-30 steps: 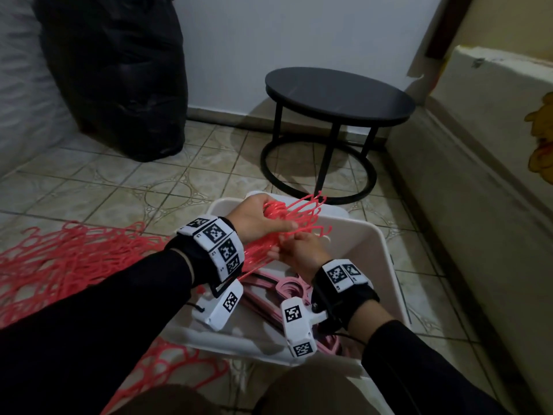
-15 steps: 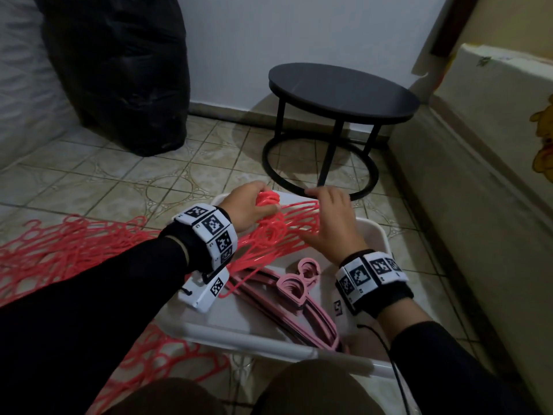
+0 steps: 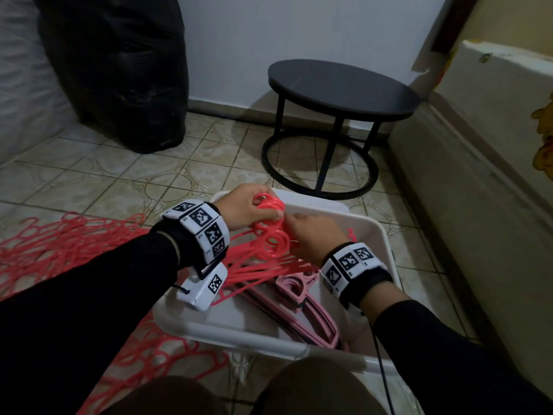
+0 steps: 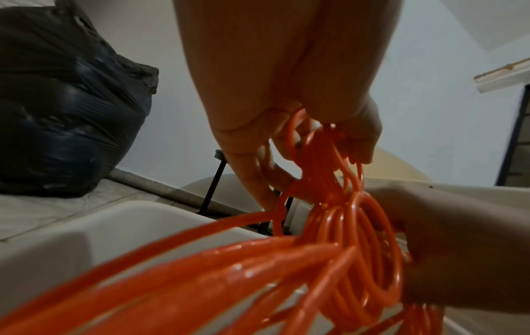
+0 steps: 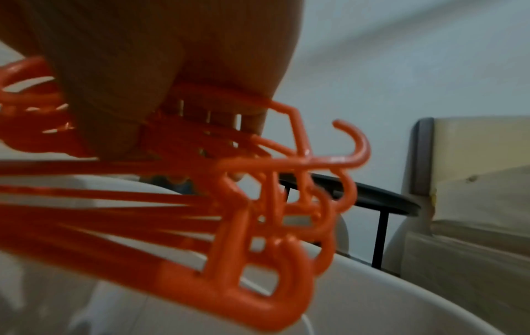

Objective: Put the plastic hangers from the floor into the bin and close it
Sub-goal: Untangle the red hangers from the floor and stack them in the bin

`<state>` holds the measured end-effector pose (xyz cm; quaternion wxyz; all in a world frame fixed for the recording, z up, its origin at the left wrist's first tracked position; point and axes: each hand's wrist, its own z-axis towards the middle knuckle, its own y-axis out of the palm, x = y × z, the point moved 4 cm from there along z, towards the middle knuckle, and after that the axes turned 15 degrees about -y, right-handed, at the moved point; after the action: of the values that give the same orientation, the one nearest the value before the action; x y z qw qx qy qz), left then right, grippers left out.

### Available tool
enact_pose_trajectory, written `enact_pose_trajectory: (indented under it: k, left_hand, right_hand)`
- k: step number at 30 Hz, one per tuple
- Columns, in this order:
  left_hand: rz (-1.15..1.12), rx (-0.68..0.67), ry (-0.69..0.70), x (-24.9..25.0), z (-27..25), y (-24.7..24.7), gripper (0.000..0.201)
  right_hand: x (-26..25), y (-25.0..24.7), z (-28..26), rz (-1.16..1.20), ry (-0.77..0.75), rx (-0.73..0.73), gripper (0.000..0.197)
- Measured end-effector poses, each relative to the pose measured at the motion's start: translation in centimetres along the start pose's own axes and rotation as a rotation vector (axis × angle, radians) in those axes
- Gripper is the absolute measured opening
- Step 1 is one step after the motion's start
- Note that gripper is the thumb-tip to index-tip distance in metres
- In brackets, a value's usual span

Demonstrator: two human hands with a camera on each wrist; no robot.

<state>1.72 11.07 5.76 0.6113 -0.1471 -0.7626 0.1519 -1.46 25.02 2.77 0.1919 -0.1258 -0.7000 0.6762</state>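
Note:
A bundle of red plastic hangers [image 3: 270,241] hangs over the open white bin [image 3: 380,235]. My left hand [image 3: 248,209] grips the hooks at the top of the bundle [image 4: 318,145]. My right hand [image 3: 314,232] holds the same bundle lower down, its fingers wrapped over the hanger shoulders [image 5: 258,204]. Pale pink hangers [image 3: 302,304] lie in the bottom of the bin. More red hangers [image 3: 57,244] are spread on the floor to the left. No lid shows in any view.
A round black side table [image 3: 341,85] stands just beyond the bin. A big black bag [image 3: 119,70] leans on the wall at the back left. A pale mattress or sofa edge [image 3: 466,205] runs along the right. The floor is tiled.
My right hand has come back from the far end of the bundle to just under the left hand. The bundle has tipped more upright, hooks bunched at the top.

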Motion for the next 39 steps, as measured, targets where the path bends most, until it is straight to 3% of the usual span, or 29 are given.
enact_pose_trajectory:
  k: [3,7,10,12,13,15,19,24,28,31,33,36,39]
  left_hand:
    - [0.175,0.078,0.052,0.1,0.2,-0.3,0.022]
    - [0.161,0.149,0.006,0.4,0.3,-1.0,0.054]
    - [0.201,0.452,-0.035,0.2,0.1,-2.6,0.064]
    - [0.136,0.655,-0.15,-1.3,0.1,-3.7,0.065]
    - [0.062,0.694,-0.254,-2.6,0.2,-3.8,0.069]
    - [-0.214,0.596,-0.449,-5.1,0.7,-2.9,0.076]
    - [-0.705,0.221,-0.613,-6.6,1.0,1.6,0.008]
    - [-0.958,0.281,-0.651,-8.6,1.8,2.8,0.003]
    - [-0.989,0.266,-0.7,-10.5,1.8,2.0,0.025]
    - [-0.994,0.337,-0.719,-12.2,2.5,1.4,0.04]
    - [-1.032,0.365,-0.707,-12.7,3.0,1.5,0.045]
    - [-1.071,0.374,-0.676,-11.0,2.4,1.5,0.034]
    - [-1.079,0.314,-0.686,-10.2,2.4,1.9,0.043]
  right_hand:
    - [-0.2,1.1,0.2,0.081,0.04,-0.052,0.031]
    - [0.8,2.4,-0.1,0.32,0.203,0.015,0.032]
    - [2.0,2.3,-1.2,0.481,0.339,0.105,0.033]
    - [2.7,2.4,-1.9,0.565,0.424,0.169,0.031]
    - [2.9,2.5,-2.1,0.588,0.457,0.201,0.03]
    - [2.6,2.5,-2.1,0.631,0.511,0.241,0.029]
    - [0.6,2.2,-1.3,0.679,0.462,0.261,0.033]
    - [-1.4,1.4,-0.9,0.733,0.308,0.231,0.033]
    - [-1.7,1.8,-0.9,0.666,0.197,0.077,0.034]
    - [-1.8,1.9,-0.8,0.662,0.146,-0.019,0.043]
    - [-1.9,1.5,-0.7,0.67,0.122,0.0,0.039]
    - [-1.6,1.0,-0.8,0.575,0.153,0.067,0.024]
    - [-1.3,1.5,-1.0,0.412,0.231,0.093,0.017]
